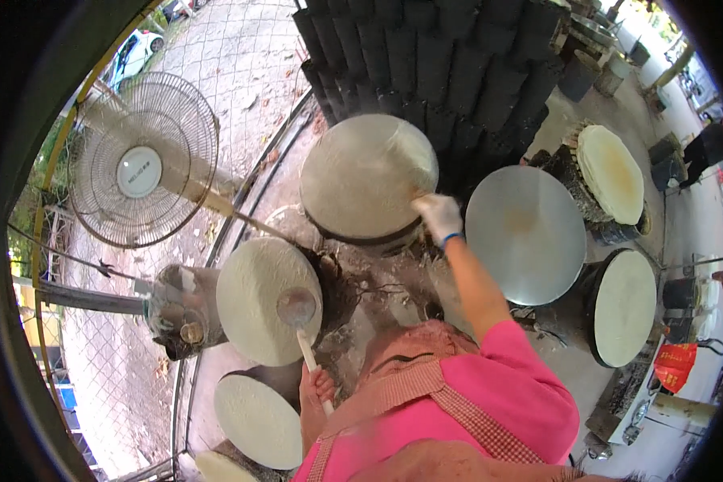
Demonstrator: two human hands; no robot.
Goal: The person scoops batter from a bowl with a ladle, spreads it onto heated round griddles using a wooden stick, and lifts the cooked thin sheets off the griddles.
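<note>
Round griddles stand around me. The right hand (438, 215), in a pale glove with a blue band at the wrist, is at the lower right edge of a griddle coated with pale batter (361, 175); its fingers are blurred, and what they hold is unclear. In my left hand (318, 385) is the light handle of a round-headed ladle (296, 306), its head over the batter-covered griddle at the left (253, 295). Beside my right arm lies a bare grey griddle (524, 241) with a brownish patch in the middle.
A standing fan (140, 172) is at the left near a wire fence. Dark cylindrical briquettes (440, 66) are stacked ahead. More coated griddles lie at lower left (259, 422) and right (626, 308). A round pale flatbread (610, 175) lies at upper right. A person (702, 150) is at the far right.
</note>
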